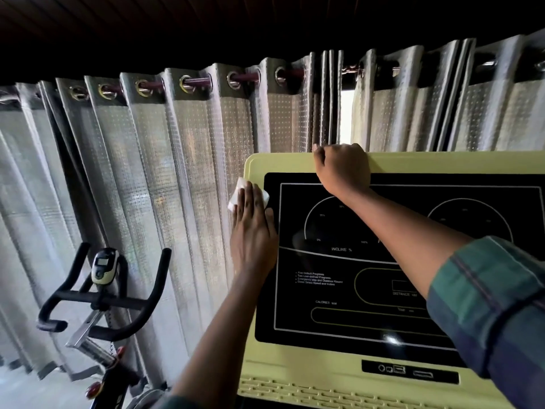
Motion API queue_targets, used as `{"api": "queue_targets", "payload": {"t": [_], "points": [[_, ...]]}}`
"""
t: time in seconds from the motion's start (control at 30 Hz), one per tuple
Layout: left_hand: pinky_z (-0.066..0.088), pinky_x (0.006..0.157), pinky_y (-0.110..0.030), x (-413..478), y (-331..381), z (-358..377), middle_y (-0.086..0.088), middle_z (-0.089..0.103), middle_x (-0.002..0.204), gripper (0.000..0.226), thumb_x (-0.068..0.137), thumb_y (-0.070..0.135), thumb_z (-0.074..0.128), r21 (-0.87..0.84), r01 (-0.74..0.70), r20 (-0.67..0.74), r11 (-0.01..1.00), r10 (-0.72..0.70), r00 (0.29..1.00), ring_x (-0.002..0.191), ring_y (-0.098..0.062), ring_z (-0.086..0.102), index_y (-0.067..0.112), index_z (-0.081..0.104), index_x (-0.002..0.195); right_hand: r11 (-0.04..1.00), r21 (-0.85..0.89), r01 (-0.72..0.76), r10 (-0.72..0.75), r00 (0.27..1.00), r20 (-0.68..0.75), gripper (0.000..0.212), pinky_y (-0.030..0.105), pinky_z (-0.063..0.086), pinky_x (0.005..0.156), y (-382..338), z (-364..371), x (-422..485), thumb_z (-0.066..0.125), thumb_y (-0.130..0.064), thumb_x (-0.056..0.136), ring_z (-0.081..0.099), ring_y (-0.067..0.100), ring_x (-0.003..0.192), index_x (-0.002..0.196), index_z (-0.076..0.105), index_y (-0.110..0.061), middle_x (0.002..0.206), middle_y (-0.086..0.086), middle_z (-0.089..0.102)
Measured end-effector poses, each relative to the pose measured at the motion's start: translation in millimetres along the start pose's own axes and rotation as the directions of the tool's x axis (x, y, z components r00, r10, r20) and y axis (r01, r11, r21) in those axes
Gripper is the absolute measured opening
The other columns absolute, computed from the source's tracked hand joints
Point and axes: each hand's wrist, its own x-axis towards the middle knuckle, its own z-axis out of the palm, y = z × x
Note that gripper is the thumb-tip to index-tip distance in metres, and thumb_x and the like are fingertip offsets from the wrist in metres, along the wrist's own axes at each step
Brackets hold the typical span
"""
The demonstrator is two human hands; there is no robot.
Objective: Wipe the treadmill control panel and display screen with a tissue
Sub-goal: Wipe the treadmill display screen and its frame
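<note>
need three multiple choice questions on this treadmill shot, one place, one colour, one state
1. Where is the tissue? A in a pocket; B in a bin; C under the left hand
2. What colour is the panel rim? A pale yellow-green; B red; C blue
3. What is the right hand doing? A hanging free; B gripping the panel's top edge; C holding the tissue

Answers: 1 C, the flat hand presses it at the panel's left edge. 2 A, seen around the black screen. 3 B, it curls over the top.
</note>
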Motion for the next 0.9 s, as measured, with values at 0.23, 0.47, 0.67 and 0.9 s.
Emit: {"api": "queue_targets", "payload": {"t": [0.23, 0.47, 0.67, 0.9], "points": [[0.009, 0.124, -0.034, -71.1, -18.5, 0.8, 0.006, 0.007, 0.165, 0.054, 0.107, 0.033, 0.019, -0.01, 0.032, 0.002, 0.999, -0.032, 0.999, 0.152, -0.005, -0.001, 0.018, 0.018, 0.158, 1.0, 0.001, 0.025, -0.025, 0.999, -0.038, 0.053, 0.036, 0.044, 0.066, -1.1, 3.6, -1.4, 0.037, -0.039, 0.102, 0.059, 0.032, 0.057, 0.072, 0.072, -0.011, 0.064, 0.012, 0.067], [0.002, 0.124, -0.03, -59.0, -5.0, 4.9, 0.005, 0.005, 0.165, 0.054, 0.108, 0.029, 0.025, -0.029, 0.075, -0.034, 0.997, -0.076, 0.997, 0.152, -0.006, -0.004, 0.016, 0.013, 0.158, 0.971, 0.165, 0.173, -0.183, 0.982, 0.052, 0.031, 0.035, 0.049, 0.072, -6.6, 12.9, 2.1, 0.04, -0.035, 0.103, 0.066, 0.031, 0.084, 0.117, 0.056, -0.011, 0.097, 0.013, 0.069], [0.009, 0.124, -0.034, -139.5, -26.1, 3.3, 0.002, 0.01, 0.166, 0.053, 0.107, 0.024, 0.033, -0.037, 0.092, -0.002, 0.995, -0.092, 0.996, 0.153, -0.009, 0.003, 0.015, 0.019, 0.157, 0.664, 0.376, 0.647, -0.738, 0.648, 0.188, 0.046, 0.045, 0.019, 0.124, -76.8, 13.1, -17.7, 0.055, -0.039, 0.099, 0.026, 0.024, 0.15, 0.142, 0.049, -0.025, 0.157, 0.0, 0.039], [0.005, 0.124, -0.031, -140.0, -18.7, -1.1, 0.005, 0.005, 0.166, 0.053, 0.108, 0.023, 0.033, -0.068, 0.142, 0.019, 0.988, -0.141, 0.99, 0.152, -0.006, -0.002, 0.017, 0.014, 0.158, 0.705, 0.427, 0.567, -0.684, 0.703, 0.197, 0.029, 0.044, 0.008, 0.126, -106.2, 23.8, -53.8, 0.05, -0.033, 0.101, 0.034, 0.029, 0.146, 0.11, 0.072, -0.016, 0.127, 0.003, 0.067]]}}
